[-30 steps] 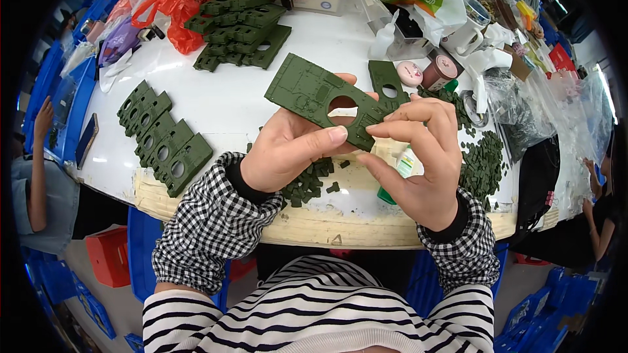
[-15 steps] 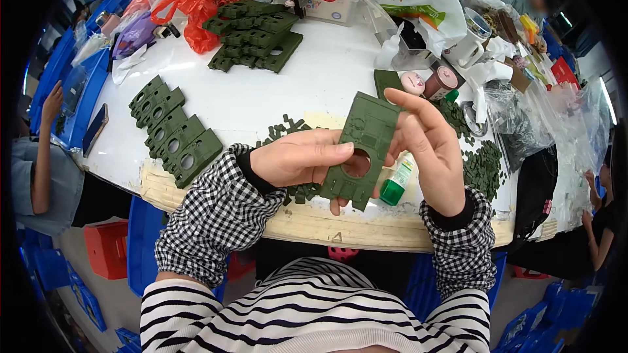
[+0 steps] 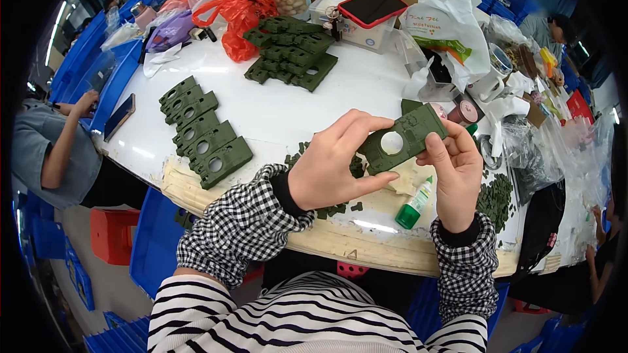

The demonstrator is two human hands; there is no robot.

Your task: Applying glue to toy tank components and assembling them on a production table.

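A dark green plastic model hull plate (image 3: 413,132) with one large round hole is tilted in front of me over the table. My right hand (image 3: 456,173) pinches its right end, thumb on the face and fingers behind. Around its left end, my left hand (image 3: 325,160) has thumb and index finger spread wide; the index fingertip is by the upper edge and the thumb by the lower one. Below the plate lies a glue bottle with a green cap (image 3: 411,212). Small green parts (image 3: 333,210) lie beneath my left hand, partly hidden by it.
A row of similar green plates (image 3: 219,157) lies to the left, with a stack of more (image 3: 294,49) farther back. A pile of small green pieces (image 3: 495,199) sits at right. Bags, a red-cased phone (image 3: 373,8) and a mug (image 3: 492,82) crowd the back; people sit either side.
The plate has turned from nearly upright to a slant and moved right. My left hand has loosened from a grip into spread fingers, while my right hand has closed on the plate. The view has shifted.
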